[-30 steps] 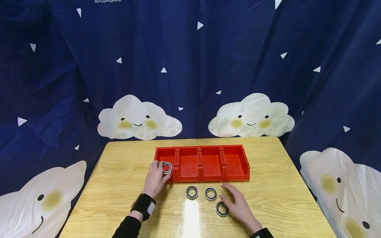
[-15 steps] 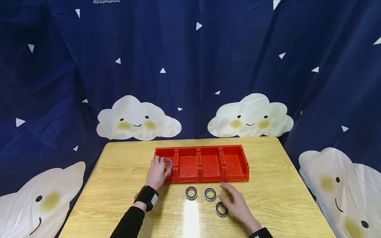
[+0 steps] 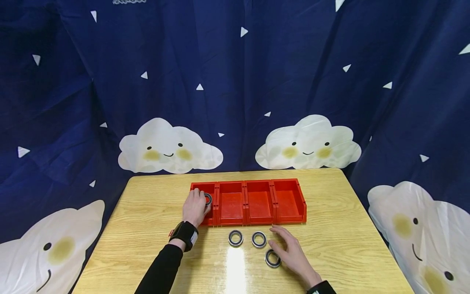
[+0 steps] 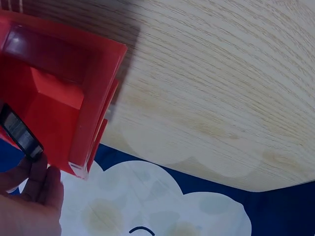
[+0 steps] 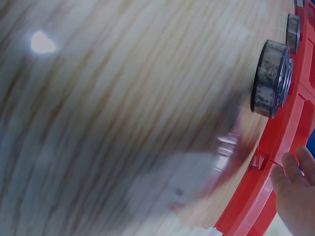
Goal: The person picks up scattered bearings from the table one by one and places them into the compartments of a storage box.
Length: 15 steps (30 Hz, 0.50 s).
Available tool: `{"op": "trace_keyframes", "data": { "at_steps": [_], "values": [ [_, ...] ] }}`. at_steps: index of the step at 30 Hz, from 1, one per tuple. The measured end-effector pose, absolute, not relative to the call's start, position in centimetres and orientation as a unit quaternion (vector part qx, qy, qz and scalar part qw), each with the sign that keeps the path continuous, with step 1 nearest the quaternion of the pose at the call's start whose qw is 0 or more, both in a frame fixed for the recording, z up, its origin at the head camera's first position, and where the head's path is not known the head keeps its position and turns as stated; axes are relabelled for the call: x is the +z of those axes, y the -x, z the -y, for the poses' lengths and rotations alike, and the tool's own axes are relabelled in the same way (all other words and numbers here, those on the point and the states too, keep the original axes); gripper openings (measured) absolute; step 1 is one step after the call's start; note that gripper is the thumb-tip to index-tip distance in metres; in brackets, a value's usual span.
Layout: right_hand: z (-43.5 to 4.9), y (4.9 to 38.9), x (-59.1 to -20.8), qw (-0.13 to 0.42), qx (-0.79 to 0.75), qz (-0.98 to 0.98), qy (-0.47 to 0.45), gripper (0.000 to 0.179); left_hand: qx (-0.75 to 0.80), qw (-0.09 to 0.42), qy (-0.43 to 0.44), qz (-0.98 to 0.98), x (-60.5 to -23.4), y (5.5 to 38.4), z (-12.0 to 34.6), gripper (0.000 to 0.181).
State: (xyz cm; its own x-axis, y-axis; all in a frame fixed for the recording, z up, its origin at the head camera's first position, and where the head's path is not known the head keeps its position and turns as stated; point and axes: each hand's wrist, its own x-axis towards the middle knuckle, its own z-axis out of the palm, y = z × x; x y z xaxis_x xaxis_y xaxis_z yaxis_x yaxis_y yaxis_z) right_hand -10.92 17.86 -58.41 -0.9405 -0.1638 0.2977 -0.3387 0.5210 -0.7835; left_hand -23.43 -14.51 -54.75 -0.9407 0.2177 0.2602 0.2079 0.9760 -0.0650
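In the head view my left hand point(image 3: 194, 208) reaches over the leftmost of several joined red bins point(image 3: 232, 204) and pinches a ball bearing point(image 3: 211, 200), partly hidden by the fingers. The left wrist view shows this bearing point(image 4: 20, 132) tilted on edge against the bin's red interior, at the fingertips. My right hand point(image 3: 291, 254) is nearest the bearings on the wood table, fingers relaxed and slightly bent, holding nothing. Around its thumb side lie a left bearing point(image 3: 235, 245), a middle bearing point(image 3: 259, 246) and a nearer, darker-faced bearing point(image 3: 273, 266), which is close beside the thumb.
The wood table point(image 3: 338, 216) ends at a dark blue curtain point(image 3: 235, 81) printed with white clouds. Low walls divide the red bins. A bright light reflection point(image 3: 235, 269) crosses the tabletop in front of the bearings.
My left hand has moved forward and slightly right with the bearing, deeper over the leftmost bin. The right hand and the bearings on the table keep their places.
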Motion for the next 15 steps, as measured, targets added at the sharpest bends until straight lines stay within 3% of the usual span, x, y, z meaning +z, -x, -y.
{"op": "trace_keyframes", "data": {
  "at_steps": [15],
  "values": [
    [-16.3, 11.0, -57.6, 0.079, 0.471, 0.862, -0.172, 0.040, 0.081, 0.119, 0.099, 0.985, -56.1, 23.9, 14.4, 0.045]
  ]
}}
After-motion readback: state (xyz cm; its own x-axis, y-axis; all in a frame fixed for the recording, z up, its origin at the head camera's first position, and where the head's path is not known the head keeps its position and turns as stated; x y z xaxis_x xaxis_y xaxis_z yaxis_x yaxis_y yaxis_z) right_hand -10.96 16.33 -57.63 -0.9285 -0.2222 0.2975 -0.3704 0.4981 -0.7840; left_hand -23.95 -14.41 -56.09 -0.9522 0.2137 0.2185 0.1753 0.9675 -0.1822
